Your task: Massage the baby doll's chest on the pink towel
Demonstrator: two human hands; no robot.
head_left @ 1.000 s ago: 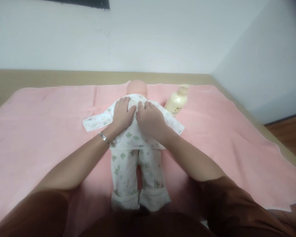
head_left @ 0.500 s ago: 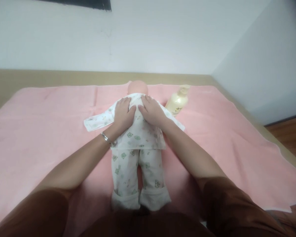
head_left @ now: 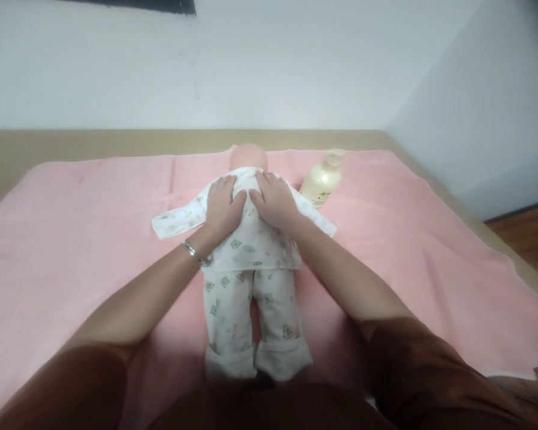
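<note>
From the wearer's head, the pink mat [head_left: 94, 239] is viewed at close range, downward, toward twelve o'clock.

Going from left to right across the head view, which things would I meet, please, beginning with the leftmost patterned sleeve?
Leftmost patterned sleeve → left hand → right hand → pale yellow bottle → brown floor at the far right.

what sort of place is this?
Likely an indoor baby-care practice area, though no sign confirms it: a smooth-headed doll in white patterned clothes lies on a large pink cloth, with a glossy pale-yellow bottle beside it.
</note>
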